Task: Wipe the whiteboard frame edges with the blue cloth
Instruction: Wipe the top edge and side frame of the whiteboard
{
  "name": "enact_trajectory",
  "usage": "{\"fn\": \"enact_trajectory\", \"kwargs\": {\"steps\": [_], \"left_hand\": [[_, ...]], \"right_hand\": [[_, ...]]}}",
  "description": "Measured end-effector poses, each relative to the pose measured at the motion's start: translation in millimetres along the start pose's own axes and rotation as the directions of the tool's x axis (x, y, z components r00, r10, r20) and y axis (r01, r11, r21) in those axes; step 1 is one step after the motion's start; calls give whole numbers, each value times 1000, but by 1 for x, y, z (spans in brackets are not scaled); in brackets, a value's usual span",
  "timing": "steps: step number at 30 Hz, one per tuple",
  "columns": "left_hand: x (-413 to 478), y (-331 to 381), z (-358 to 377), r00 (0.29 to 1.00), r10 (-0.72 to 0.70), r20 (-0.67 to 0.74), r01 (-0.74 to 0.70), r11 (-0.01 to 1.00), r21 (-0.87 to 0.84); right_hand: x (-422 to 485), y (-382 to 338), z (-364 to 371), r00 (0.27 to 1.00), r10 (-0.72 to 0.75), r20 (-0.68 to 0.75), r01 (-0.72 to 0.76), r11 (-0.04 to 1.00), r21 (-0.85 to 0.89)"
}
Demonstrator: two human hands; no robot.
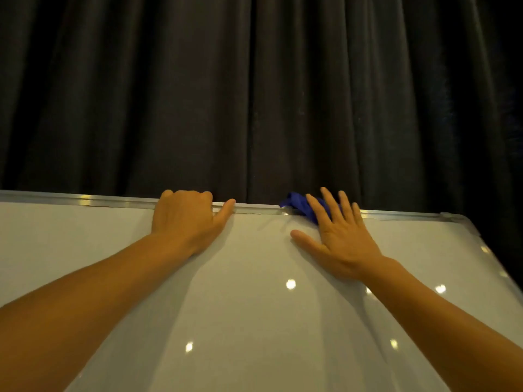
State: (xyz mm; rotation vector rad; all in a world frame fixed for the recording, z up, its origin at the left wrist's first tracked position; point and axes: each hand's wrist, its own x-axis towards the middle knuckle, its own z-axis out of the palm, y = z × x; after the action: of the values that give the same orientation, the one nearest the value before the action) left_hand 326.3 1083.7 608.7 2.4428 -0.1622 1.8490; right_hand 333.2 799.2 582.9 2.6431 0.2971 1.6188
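A whiteboard (254, 306) fills the lower half of the head view, with a silver metal frame (107, 201) along its top edge and a rounded corner at the right (452, 217). My left hand (188, 219) grips the top frame, fingers curled over the edge and thumb lying along it. My right hand (336, 239) lies flat with fingers spread, pressing a bunched blue cloth (297, 203) against the top frame. Most of the cloth is hidden under my fingers.
A dark pleated curtain (254, 94) hangs close behind the board and fills the upper half. The board's right frame edge (498, 267) slants down toward the lower right. Ceiling lights reflect as bright spots on the board.
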Motion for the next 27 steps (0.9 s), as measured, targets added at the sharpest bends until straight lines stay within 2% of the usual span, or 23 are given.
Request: {"fn": "enact_trajectory", "kwargs": {"steps": [2,6,8,10,12,14,15,19,21,23,25,27], "left_hand": [[-7,8,3,999,26,-29,-25,1000,7],[-18,37,10,994,13,104,-16,999,31],[-19,38,11,989,26,144,-31,999,32],[-29,27,14,980,86,181,-92,995,25],[-40,19,18,966,148,211,-153,988,7],[-42,33,20,959,168,227,-167,986,-23],[-42,43,21,958,175,226,-172,984,-34],[-41,91,27,951,204,231,-201,979,-38],[-41,104,31,956,190,224,-190,982,-23],[-39,108,35,962,165,218,-166,986,-14],[-38,110,38,960,157,234,-158,987,-16],[-38,122,41,958,136,252,-135,991,-21]], "right_hand": [[0,-6,1,995,90,31,-92,995,48],[6,-69,21,992,-123,12,120,983,142],[7,-55,20,987,-160,6,158,980,122],[5,-17,10,994,-84,67,78,994,82],[-4,12,1,989,54,140,-66,994,86],[-10,18,-6,978,149,149,-168,977,128],[-9,9,-6,978,148,148,-173,969,176],[-9,-29,4,988,-110,109,77,960,270],[-9,-11,0,984,-157,84,133,962,239],[-14,31,-6,990,-88,107,68,983,172],[-23,81,-10,985,75,155,-99,984,147],[-31,111,-9,978,163,130,-182,971,156]]}}
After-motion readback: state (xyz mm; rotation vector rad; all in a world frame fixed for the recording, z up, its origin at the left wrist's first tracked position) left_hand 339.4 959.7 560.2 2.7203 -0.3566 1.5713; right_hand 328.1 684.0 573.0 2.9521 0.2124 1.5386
